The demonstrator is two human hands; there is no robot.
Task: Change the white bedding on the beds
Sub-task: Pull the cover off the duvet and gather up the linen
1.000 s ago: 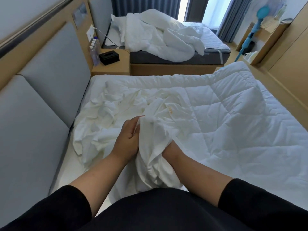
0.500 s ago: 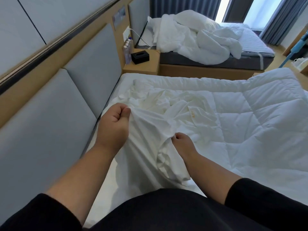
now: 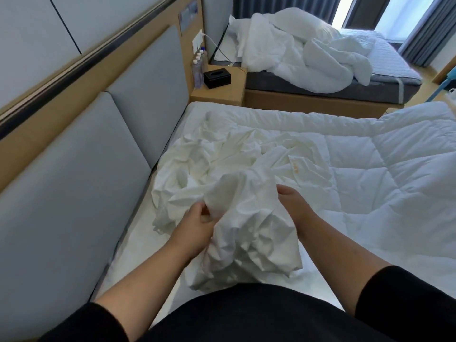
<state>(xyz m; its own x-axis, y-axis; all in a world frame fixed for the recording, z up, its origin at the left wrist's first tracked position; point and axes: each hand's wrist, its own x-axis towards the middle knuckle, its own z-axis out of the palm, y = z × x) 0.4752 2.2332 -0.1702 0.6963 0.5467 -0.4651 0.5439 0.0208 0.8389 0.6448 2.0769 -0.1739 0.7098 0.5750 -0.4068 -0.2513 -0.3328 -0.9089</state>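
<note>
White sheet (image 3: 246,218), no legible writing

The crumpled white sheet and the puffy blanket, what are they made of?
The crumpled sheet, gripped by the left hand and right hand, looks like thin woven cotton: matte, with sharp creases. The quilted blanket looks like soft padded fabric: puffy stitched squares. The exact fibre can't be told.

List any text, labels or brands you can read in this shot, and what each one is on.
No text here is readable.
Wall placard above the headboard: print too blurred to read.
Water bottles on the nightstand: labels too small to read.
Black tissue box: no marking visible.
Crumpled white sheet in both hands: a small orange mark, not legible as text.
</note>
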